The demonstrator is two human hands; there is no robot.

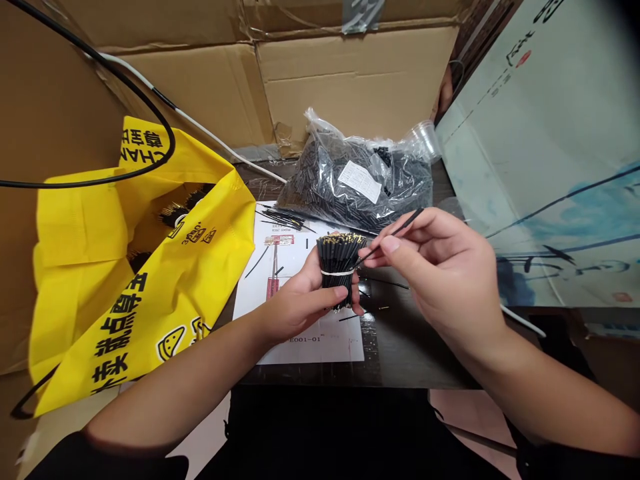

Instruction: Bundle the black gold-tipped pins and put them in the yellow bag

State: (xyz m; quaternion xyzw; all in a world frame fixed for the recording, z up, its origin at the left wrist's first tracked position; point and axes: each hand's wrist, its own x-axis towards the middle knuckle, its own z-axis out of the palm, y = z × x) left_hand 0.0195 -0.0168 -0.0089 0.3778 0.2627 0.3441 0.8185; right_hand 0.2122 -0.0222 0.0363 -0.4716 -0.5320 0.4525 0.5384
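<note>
My left hand [305, 293] is wrapped round a bundle of thin black wires [336, 257] with gold-coloured tips, held upright. A white rubber band [337, 273] goes round the middle of the bundle. Between the thumb and fingers of my right hand [435, 260] is a single thin black wire [411, 220]. It slants down to the left, its lower end by the band at the bundle's right side. Under my left hand a printed paper sheet [315, 350] lies on the dark table, with several loose black wires [286, 217] on its top part.
A yellow bag [220, 220] at left holds more gold-tipped bundles [175, 215]. Behind the hands lies a clear bag of short black pieces [335, 180], with a plastic cup [425, 140] beside it. Cardboard [350, 80] stands behind, a painted panel [560, 147] at right. Cables [200, 127] cross the left.
</note>
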